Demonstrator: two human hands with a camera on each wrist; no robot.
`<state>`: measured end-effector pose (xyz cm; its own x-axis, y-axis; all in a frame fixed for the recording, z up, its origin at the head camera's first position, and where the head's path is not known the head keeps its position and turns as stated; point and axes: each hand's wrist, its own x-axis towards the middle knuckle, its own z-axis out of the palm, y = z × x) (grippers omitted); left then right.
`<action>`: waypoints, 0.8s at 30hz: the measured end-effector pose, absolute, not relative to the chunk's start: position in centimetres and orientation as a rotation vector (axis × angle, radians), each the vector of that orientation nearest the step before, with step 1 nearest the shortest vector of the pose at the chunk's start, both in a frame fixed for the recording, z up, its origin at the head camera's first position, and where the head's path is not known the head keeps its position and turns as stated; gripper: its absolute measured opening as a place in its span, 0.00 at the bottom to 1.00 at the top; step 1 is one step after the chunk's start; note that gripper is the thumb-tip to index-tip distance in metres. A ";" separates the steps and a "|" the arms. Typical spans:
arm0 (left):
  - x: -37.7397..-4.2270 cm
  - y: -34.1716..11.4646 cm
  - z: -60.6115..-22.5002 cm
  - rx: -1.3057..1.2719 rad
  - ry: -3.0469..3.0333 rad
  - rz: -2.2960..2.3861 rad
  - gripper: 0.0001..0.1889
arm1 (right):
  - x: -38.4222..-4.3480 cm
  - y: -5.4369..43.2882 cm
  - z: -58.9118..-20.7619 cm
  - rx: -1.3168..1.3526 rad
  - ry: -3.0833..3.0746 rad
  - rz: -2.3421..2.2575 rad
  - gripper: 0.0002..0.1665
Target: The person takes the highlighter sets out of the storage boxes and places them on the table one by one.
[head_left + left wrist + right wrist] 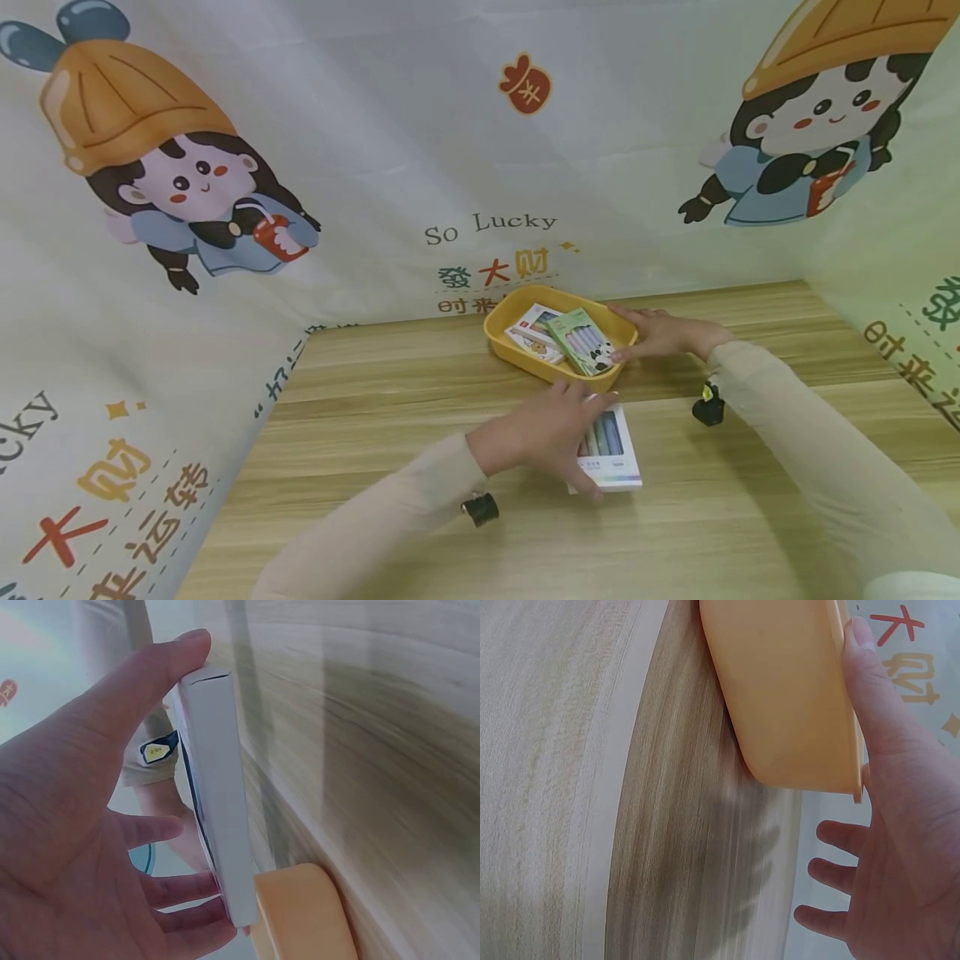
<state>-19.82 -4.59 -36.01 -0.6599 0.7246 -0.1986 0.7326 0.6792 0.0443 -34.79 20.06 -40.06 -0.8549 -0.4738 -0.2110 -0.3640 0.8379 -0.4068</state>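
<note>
My left hand (pixel 536 433) grips a flat white box (pixel 622 462) by its ends, the thumb at the near end and the fingers at the far end. Pastel sticks, perhaps pens, show through its window. Just beyond it stands a yellow plastic basket (pixel 517 358). Inside lie a green box with a panda picture (pixel 577 337) and, partly under it, white boxes (pixel 536 321). My right hand (pixel 667 333) touches the basket's right end. In the right wrist view its thumb (pixel 874 690) rests on the rim, while three fingers extend loosely away from the wall.
A wood-grain table (pixel 390 392) bears everything. Behind the basket rises a printed white cloth (pixel 375 167) with cartoon figures, and more cloth hangs at both sides. A black clip-like object (pixel 480 508) sits at the left cuff, another (pixel 708 406) at the right cuff.
</note>
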 end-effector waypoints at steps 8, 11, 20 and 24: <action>-19.4 -4.3 -37.2 1.241 2.714 -0.123 0.60 | -34.7 20.0 -39.9 -0.652 2.706 -0.499 0.62; -19.2 -4.2 -37.6 1.249 2.712 -0.126 0.60 | -34.7 20.1 -39.9 -0.654 2.703 -0.499 0.62; -19.0 -3.8 -39.1 1.235 2.703 -0.136 0.60 | -34.8 20.1 -39.9 -0.628 2.694 -0.501 0.62; -19.0 -3.8 -39.8 1.224 2.710 -0.133 0.60 | -34.8 20.0 -40.0 -0.619 2.690 -0.517 0.62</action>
